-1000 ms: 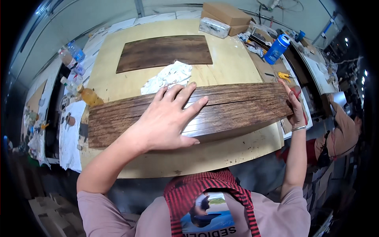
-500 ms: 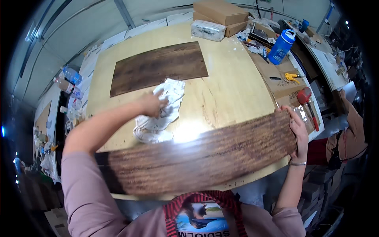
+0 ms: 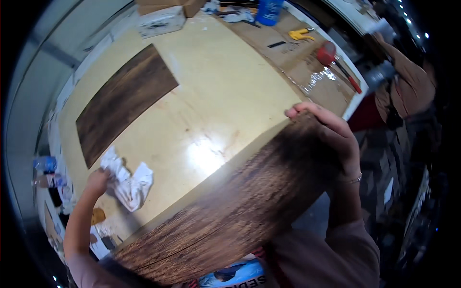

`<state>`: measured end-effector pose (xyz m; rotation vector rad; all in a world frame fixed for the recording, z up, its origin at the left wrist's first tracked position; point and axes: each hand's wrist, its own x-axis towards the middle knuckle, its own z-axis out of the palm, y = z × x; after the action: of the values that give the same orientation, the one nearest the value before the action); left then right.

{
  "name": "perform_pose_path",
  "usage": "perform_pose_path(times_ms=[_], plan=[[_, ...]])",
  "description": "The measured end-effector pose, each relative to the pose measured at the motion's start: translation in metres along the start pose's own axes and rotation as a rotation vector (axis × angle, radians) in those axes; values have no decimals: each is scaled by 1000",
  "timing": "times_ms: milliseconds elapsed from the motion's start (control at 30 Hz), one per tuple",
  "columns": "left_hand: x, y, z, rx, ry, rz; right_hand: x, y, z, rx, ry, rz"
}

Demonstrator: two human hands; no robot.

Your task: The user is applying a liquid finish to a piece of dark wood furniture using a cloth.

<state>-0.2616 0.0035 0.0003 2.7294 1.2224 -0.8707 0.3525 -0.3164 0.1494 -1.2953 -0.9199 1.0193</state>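
Observation:
A long dark brown wooden board [image 3: 225, 201] slants across the near side of the table, its right end raised. My right hand [image 3: 333, 137] grips that end, fingers over the upper edge. At the left, my left hand [image 3: 99, 180] is closed on a crumpled white cloth [image 3: 130, 185], which hangs over the pale tabletop [image 3: 216, 86]. Beyond the cloth a second, shorter dark wooden board [image 3: 126, 103] lies flat. The long board's lower left end falls into shadow near my left arm.
A red-headed mallet [image 3: 327, 54], a yellow air blow gun [image 3: 301, 34] and a blue bottle [image 3: 269, 12] rest on cardboard [image 3: 288, 57] at the right. A whitish block [image 3: 162, 21] stands at the back. Another person's arm [image 3: 401, 62] shows at far right. Plastic bottles [image 3: 45, 164] stand at left.
My left hand has gone from over the cloth to holding it, and moved left with it. The long board's right end has risen and the board tilts more steeply. The view has turned right.

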Motion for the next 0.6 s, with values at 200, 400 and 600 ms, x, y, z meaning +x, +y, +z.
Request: perform_pose_path(times_ms=[200, 400, 600], plan=[[-109, -13, -31, -814, -54, -227, -3, 5, -12, 56, -80, 13], [-270, 24, -2, -1833, 221, -256, -9, 17, -10, 374, -47, 19], [-313, 113, 78, -2045, 540, -832, -13, 18, -9, 539, -143, 37]])
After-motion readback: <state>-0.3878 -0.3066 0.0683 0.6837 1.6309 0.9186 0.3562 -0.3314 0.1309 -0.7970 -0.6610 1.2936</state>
